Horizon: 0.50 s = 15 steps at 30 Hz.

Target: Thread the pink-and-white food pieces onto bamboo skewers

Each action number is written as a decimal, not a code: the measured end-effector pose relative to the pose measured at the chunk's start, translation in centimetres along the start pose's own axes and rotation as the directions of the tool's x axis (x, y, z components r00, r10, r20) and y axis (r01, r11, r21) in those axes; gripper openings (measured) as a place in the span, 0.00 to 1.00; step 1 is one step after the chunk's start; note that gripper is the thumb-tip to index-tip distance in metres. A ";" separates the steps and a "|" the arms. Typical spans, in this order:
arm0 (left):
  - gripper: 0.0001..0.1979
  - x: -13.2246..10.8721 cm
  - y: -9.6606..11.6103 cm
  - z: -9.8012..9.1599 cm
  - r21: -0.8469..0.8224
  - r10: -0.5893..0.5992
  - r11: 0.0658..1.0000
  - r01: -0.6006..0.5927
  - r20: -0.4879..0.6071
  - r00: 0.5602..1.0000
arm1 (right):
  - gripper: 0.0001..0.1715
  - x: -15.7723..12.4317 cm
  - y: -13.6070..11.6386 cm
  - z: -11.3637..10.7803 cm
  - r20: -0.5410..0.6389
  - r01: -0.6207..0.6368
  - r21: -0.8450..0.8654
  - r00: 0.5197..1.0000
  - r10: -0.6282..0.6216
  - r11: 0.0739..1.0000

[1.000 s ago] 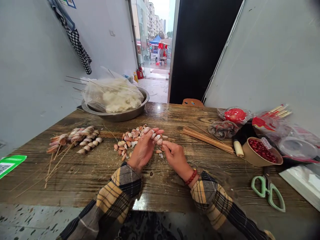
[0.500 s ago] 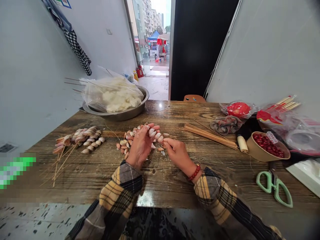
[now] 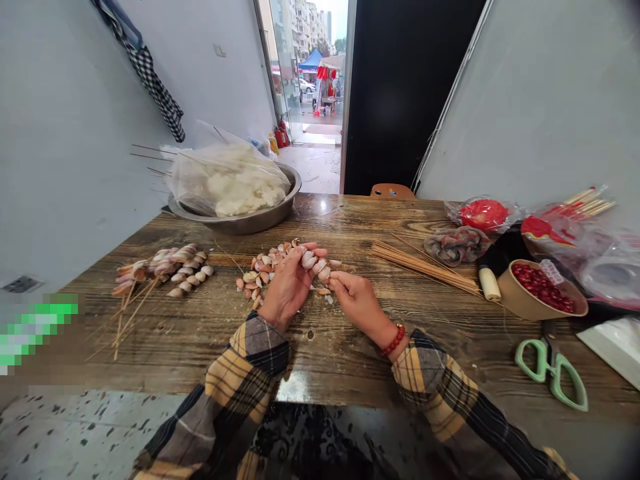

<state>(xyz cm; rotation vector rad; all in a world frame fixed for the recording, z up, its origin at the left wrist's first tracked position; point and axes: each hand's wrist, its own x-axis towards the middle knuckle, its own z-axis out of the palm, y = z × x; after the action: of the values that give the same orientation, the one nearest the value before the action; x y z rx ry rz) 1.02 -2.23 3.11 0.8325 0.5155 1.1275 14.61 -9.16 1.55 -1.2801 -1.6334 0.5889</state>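
My left hand (image 3: pixel 290 283) is wrapped round a short row of garlic cloves (image 3: pixel 317 265), set one against another in a line. At the right end of that row, my right hand (image 3: pixel 359 301) pinches with thumb and finger; a skewer inside the row is too small to make out. A pile of loose pinkish cloves (image 3: pixel 260 272) lies on the wooden table (image 3: pixel 340 373), partly behind my left hand. Further left rest several skewers threaded with garlic (image 3: pixel 173 263), their bare stick ends pointing toward me.
A metal basin (image 3: pixel 245 223) with a bag of pale food stands at the back left. To the right are bare skewers (image 3: pixel 425 267), a rag (image 3: pixel 457 245), a bowl of red beads or berries (image 3: pixel 535 310), green-handled scissors (image 3: pixel 570 381) and plastic bags (image 3: pixel 607 260).
The view has shifted slightly, so the table and its items sit a little differently in frame. Both hands keep their hold at the row of cloves, with little other movement.
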 end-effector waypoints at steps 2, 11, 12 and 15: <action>0.14 -0.1 0.0 0.2 -0.019 0.000 1.000 0.000 0.001 1.000 | 0.16 0.2 0.3 -0.1 -0.003 -0.031 0.031 1.000 0.031 0.999; 0.10 -0.3 -0.7 0.5 -0.103 -0.094 0.990 0.095 0.011 0.996 | 0.18 0.2 2.1 -0.7 0.030 -0.191 0.171 0.981 0.189 0.967; 0.10 -0.2 -0.7 0.3 -0.119 -0.084 0.989 0.083 -0.007 0.996 | 0.19 0.2 2.1 -0.8 0.029 -0.199 0.147 0.980 0.197 0.969; 0.09 0.2 -0.4 -0.3 -0.165 -0.025 0.986 0.006 -0.113 0.993 | 0.20 0.2 2.4 -1.4 0.003 -0.155 -0.013 0.988 0.155 0.988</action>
<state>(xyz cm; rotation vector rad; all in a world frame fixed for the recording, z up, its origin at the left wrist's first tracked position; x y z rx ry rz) 1.11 -2.01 2.59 0.6221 0.5156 1.1913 16.98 -8.45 0.27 -1.4249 -1.5528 0.6766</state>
